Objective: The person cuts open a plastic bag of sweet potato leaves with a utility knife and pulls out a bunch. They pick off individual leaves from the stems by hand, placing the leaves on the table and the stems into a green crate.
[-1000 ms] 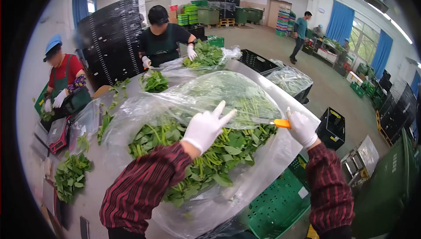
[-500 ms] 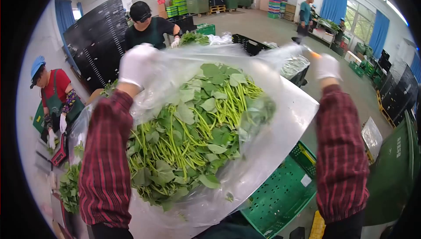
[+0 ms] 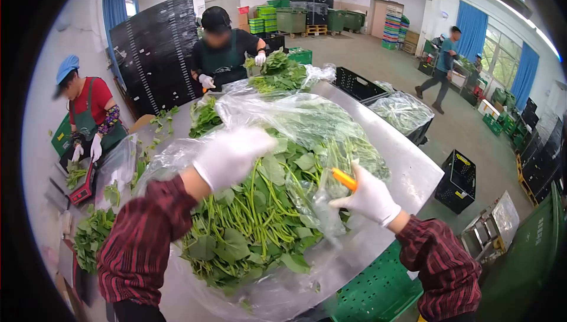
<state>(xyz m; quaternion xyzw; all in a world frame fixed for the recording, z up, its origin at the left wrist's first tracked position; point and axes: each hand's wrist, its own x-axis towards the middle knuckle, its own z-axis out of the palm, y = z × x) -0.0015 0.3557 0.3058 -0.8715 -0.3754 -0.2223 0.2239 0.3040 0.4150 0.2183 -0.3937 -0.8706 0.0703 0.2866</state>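
Note:
A heap of leafy green stems (image 3: 254, 204) lies on the metal table in front of me, with a clear plastic bag (image 3: 295, 112) draped over its far and right parts. My left hand (image 3: 233, 157), white-gloved and blurred by motion, is over the left side of the heap; its fingers are smeared. At the heap's right edge, my gloved right hand (image 3: 372, 198) is closed around an orange-handled tool (image 3: 344, 179), whose other end I cannot make out. Crumpled bag plastic lies right at this hand's fingers.
Across the table (image 3: 407, 165), a person (image 3: 221, 56) handles more greens (image 3: 280, 74). Another person (image 3: 88, 109) works at the left beside a red scale (image 3: 82, 189). A green crate (image 3: 378, 289) sits below the table's right edge. Black crates (image 3: 458, 180) stand farther right.
Both hands have come down from the raised bag edge toward the heap, the left rightward and the right leftward. The plastic has settled over the far greens. A person in the background has walked.

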